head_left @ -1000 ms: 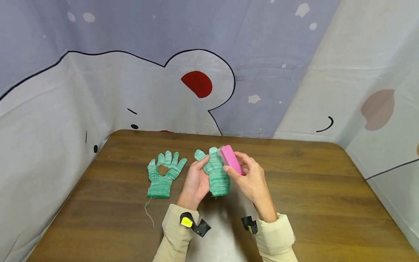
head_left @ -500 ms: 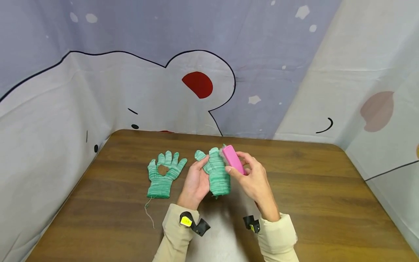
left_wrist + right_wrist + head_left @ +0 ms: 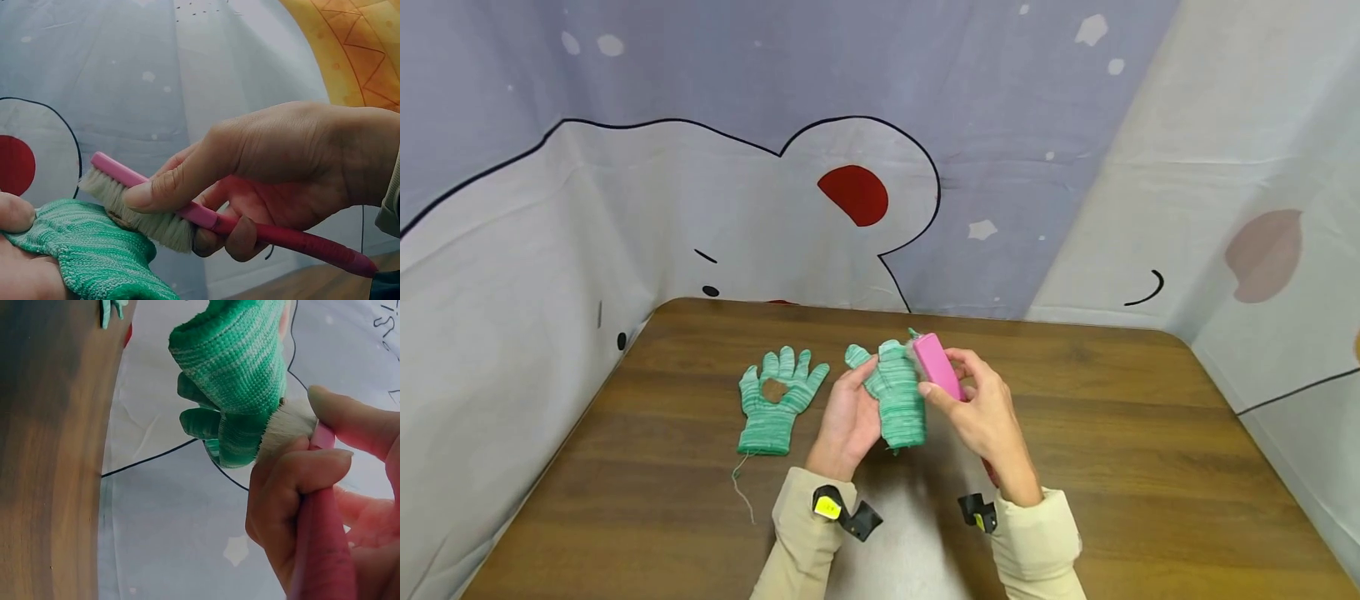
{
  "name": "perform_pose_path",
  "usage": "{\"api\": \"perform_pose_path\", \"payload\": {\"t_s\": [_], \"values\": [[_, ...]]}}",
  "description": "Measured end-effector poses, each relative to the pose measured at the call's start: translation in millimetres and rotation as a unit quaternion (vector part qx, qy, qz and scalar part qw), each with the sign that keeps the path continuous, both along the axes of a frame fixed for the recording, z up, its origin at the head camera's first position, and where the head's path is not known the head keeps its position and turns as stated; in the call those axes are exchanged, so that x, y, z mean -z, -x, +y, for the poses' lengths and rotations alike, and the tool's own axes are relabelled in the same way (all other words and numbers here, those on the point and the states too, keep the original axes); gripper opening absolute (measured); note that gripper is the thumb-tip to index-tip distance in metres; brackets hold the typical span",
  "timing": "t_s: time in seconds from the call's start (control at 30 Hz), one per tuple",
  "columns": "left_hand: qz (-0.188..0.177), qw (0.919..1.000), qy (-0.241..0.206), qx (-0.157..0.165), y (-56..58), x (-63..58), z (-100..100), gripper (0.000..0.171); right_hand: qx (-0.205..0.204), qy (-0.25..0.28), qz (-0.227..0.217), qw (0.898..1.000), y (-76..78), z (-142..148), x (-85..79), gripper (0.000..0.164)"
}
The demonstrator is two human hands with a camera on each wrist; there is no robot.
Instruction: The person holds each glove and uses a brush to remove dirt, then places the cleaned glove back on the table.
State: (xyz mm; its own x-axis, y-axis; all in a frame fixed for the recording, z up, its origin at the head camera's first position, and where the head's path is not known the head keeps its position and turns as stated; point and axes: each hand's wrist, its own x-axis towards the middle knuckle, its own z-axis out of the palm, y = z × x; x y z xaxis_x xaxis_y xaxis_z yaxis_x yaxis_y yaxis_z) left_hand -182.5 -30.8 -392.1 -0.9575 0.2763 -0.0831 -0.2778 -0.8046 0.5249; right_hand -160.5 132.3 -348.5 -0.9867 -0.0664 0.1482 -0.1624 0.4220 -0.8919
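A green striped knit glove point(image 3: 901, 400) is held up off the table by my left hand point(image 3: 850, 417), whose thumb presses on it near its fingers. My right hand point(image 3: 988, 408) grips a pink scrubbing brush point(image 3: 938, 367) by its neck and red handle point(image 3: 312, 245). In the left wrist view, its pale bristles point(image 3: 165, 230) touch the glove's surface. A bit of brown shows on the glove beside the bristles, mostly hidden by them. A second matching glove point(image 3: 767, 429) lies flat to the left, fingers spread, with a round brown patch point(image 3: 773, 389) on it.
The gloves are over a brown wood-grain table point(image 3: 1120, 433). A loose pale thread point(image 3: 742, 492) trails from the flat glove's cuff. A printed cloth point(image 3: 1000, 167) hangs behind the table and along its sides.
The brush and my right hand have shifted slightly to the right. My left hand and the held glove stay nearly where they were; the flat glove has not moved.
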Motion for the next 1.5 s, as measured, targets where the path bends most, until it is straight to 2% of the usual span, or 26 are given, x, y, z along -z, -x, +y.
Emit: {"api": "perform_pose_path", "payload": {"t_s": [0.47,0.6,0.9,1.13,1.23,1.37,1.5], "values": [[0.025,0.9994,0.009,0.021,1.2,3.6,2,0.032,-0.029,-0.018,-0.004,0.999,4.0,11,2.0,0.046],[0.03,0.9993,0.012,0.021,1.4,4.0,2,0.03,-0.021,-0.022,-0.006,1.0,5.1,13,2.4,0.046],[0.009,0.9994,0.013,0.031,3.2,9.2,6,0.031,0.008,-0.106,0.01,0.994,6.5,19,4.1,0.047],[-0.002,0.999,0.012,0.042,3.2,10.4,6,0.028,0.0,-0.15,-0.014,0.989,10.9,29,7.0,0.046],[-0.01,0.9991,0.004,0.041,2.7,9.9,3,0.035,0.019,-0.173,-0.011,0.985,13.6,36,10.5,0.047],[-0.008,0.9995,-0.016,0.025,2.0,8.8,-5,0.046,0.075,-0.201,-0.01,0.977,16.5,48,15.0,0.048],[-0.007,0.9997,-0.016,0.014,2.1,7.8,-10,0.05,0.096,-0.193,-0.028,0.976,18.1,56,15.7,0.051]]}}
